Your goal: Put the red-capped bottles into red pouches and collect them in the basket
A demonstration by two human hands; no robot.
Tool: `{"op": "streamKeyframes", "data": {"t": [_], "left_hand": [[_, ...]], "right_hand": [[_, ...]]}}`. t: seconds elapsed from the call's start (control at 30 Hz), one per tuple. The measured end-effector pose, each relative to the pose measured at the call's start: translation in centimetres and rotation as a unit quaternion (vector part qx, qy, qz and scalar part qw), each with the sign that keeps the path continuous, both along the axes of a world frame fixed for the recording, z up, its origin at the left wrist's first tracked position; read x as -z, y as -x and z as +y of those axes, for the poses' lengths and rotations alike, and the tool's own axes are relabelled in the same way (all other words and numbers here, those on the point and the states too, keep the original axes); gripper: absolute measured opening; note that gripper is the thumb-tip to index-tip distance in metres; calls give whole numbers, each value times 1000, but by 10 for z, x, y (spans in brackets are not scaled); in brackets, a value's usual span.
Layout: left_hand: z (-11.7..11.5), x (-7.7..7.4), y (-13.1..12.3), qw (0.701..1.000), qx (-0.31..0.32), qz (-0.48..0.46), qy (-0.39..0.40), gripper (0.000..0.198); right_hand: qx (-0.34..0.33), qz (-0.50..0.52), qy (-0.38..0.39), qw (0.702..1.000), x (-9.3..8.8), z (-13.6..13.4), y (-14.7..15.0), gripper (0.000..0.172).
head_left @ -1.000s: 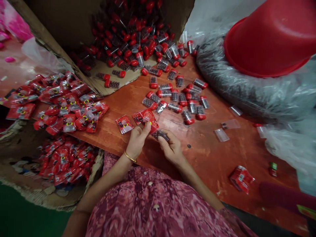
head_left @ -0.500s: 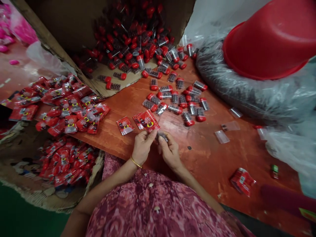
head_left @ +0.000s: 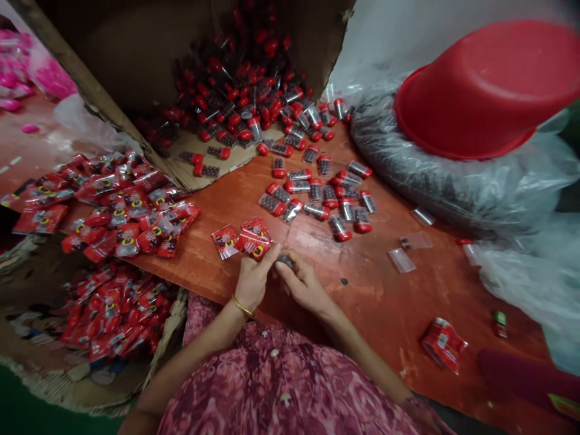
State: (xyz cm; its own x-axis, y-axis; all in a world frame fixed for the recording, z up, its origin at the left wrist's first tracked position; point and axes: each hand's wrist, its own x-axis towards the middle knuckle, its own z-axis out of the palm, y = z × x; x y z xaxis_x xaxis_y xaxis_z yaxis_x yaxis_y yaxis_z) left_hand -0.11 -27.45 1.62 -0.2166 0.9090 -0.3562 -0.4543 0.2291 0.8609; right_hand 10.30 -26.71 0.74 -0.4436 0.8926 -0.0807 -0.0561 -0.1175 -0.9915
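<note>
My left hand [head_left: 254, 278] pinches a red printed packet [head_left: 254, 241] at its lower right corner, above the front edge of the table. Close beside it, my right hand [head_left: 302, 281] is closed round a small clear tube with dark beads [head_left: 284, 261], its end at the packet's edge. Another flat red packet [head_left: 225, 240] lies just left of the held one. Beyond my hands, several red-capped tubes of dark beads [head_left: 316, 211] are spread on the wooden table [head_left: 362, 284].
An open carton [head_left: 149, 154] spills capped tubes at the back. Filled red packets [head_left: 129, 208] pile up at the left, above a lower box of packets [head_left: 113, 314]. A red tub [head_left: 480, 90] rests on a bulging plastic bag [head_left: 408, 163] at the right.
The view has shifted slightly. Both hands have moved a little left and nearer my body, and the packet at my left hand has turned, with the tube closer against it.
</note>
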Motion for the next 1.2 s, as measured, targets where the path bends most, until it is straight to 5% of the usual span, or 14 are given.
{"op": "streamKeyframes", "data": {"t": [0.2, 0.5, 0.73, 0.97, 1.2], "left_hand": [[12, -11, 9, 996, 34, -70, 44, 31], [9, -18, -6, 995, 88, -50, 2, 26], [14, -14, 0, 997, 15, -72, -39, 24], [11, -13, 4, 991, 131, -33, -24, 18], [20, -16, 0, 998, 16, -53, -22, 32]], "right_hand": [[-12, 60, 32, 998, 1, 3, 0, 30], [92, 48, 11, 995, 5, -10, 8, 34], [82, -3, 1, 997, -4, 2, -9, 32], [83, 2, -35, 996, -1, 2, -8, 28], [80, -35, -96, 991, 2, 1, -8, 21]]}}
